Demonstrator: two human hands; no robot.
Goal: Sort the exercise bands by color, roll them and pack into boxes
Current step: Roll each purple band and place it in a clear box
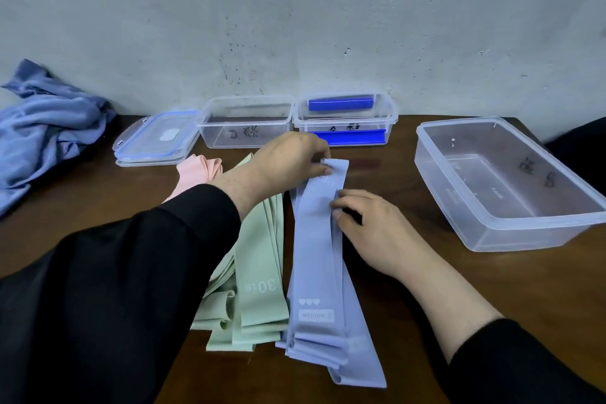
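Both hands work a stack of blue bands [323, 272] on a brown table [426, 298]: the left hand [292, 159] pinches the far end of the top band between thumb and fingers, while the right hand [370, 226] presses its curled fingers on the stack's right edge. Green bands [259, 272] lie just left of the blue ones, pink bands [196, 174] beyond them. Three clear boxes stand near the wall: a middle box [246, 121], a box holding blue strips [344, 118] and a large box [505, 184] at right. A lid [157, 138] and blue cloth [42, 128] lie at left.
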